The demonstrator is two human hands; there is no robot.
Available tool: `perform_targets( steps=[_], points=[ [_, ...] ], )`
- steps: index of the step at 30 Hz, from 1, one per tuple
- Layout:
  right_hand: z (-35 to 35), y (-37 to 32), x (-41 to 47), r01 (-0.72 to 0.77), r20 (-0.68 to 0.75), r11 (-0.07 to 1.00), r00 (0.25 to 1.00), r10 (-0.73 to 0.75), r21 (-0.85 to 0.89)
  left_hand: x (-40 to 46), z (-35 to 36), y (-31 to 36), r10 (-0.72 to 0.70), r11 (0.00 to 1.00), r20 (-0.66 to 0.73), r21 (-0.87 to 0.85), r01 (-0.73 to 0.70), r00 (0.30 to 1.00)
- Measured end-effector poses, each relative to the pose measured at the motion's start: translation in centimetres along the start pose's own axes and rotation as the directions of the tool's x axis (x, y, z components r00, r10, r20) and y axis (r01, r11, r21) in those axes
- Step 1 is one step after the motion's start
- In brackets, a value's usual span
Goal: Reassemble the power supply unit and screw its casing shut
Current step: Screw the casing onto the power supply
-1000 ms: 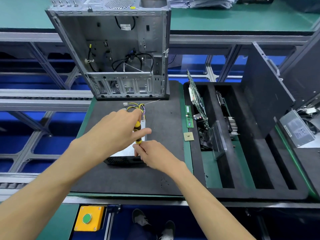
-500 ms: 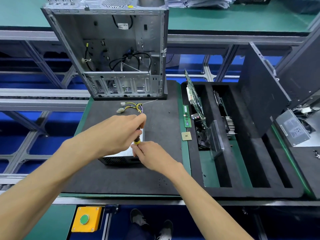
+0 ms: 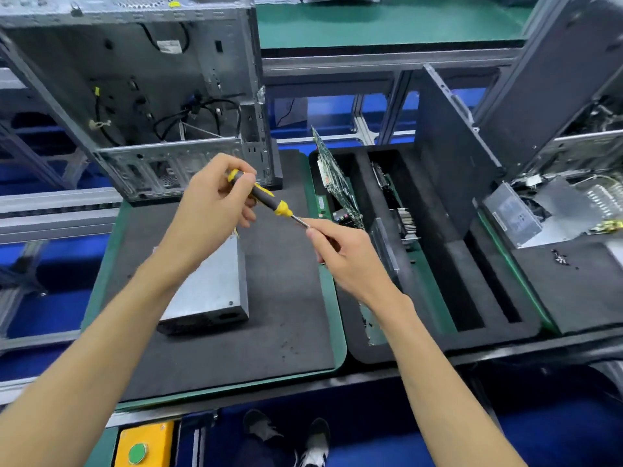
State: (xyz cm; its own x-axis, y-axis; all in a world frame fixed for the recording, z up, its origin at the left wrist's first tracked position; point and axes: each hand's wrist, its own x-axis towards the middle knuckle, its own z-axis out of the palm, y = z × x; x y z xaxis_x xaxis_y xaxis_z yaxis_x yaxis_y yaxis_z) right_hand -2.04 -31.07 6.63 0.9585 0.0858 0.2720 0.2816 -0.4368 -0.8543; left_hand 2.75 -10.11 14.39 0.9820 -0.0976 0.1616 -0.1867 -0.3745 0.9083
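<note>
The grey metal power supply unit (image 3: 210, 288) lies flat on the black foam mat (image 3: 279, 308), partly hidden under my left forearm. My left hand (image 3: 210, 203) grips the black-and-yellow handle of a screwdriver (image 3: 266, 198), raised above the mat and tilted down to the right. My right hand (image 3: 340, 254) pinches the metal shaft at its tip. Both hands are lifted clear of the unit. A screw in the unit's near top corner (image 3: 231, 302) is visible.
An open computer case (image 3: 145, 96) stands at the back of the mat. To the right, a black foam tray (image 3: 435, 288) holds circuit boards (image 3: 333, 178). Another power supply (image 3: 515, 214) and loose screws (image 3: 559, 257) lie far right. A yellow button box (image 3: 141, 446) sits below.
Both hands rose from the power supply and moved right. The screwdriver went from upright on the unit to tilted in the air, and my right hand now pinches its tip.
</note>
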Motion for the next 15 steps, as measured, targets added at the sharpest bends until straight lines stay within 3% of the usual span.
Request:
perform_targets(
  steps=[2, 3, 6, 10, 15],
  points=[
    [-2.2, 1.1, -1.5, -0.041, -0.019, 0.995, 0.999, 0.039, -0.092, 0.5, 2.8, -1.8, -0.080, 0.996, 0.098, 0.034, 0.077, 0.992],
    [-3.1, 1.7, -2.4, -0.068, -0.017, 0.988, 0.998, 0.067, -0.141, 0.6, 4.4, -2.9, -0.094, 0.987, 0.144, 0.141, 0.073, 0.985],
    [-5.2, 3.8, -5.3, -0.189, 0.004, 0.918, 0.979, 0.203, -0.350, -0.2, 9.3, -5.7, -0.078, 0.891, 0.256, 0.452, -0.048, 0.964],
    [-6.4, 6.6, -9.7, -0.410, -0.059, 0.734, 0.889, 0.453, -0.542, -2.7, 15.3, -7.8, -0.100, 0.900, 0.468, 0.420, -0.121, 0.878],
    [-4.5, 8.3, -13.4, -0.584, -0.142, 0.570, 0.760, 0.634, -0.578, -5.4, 19.2, -9.7, -0.103, 0.864, 0.593, 0.451, -0.224, 0.799]
  ],
)
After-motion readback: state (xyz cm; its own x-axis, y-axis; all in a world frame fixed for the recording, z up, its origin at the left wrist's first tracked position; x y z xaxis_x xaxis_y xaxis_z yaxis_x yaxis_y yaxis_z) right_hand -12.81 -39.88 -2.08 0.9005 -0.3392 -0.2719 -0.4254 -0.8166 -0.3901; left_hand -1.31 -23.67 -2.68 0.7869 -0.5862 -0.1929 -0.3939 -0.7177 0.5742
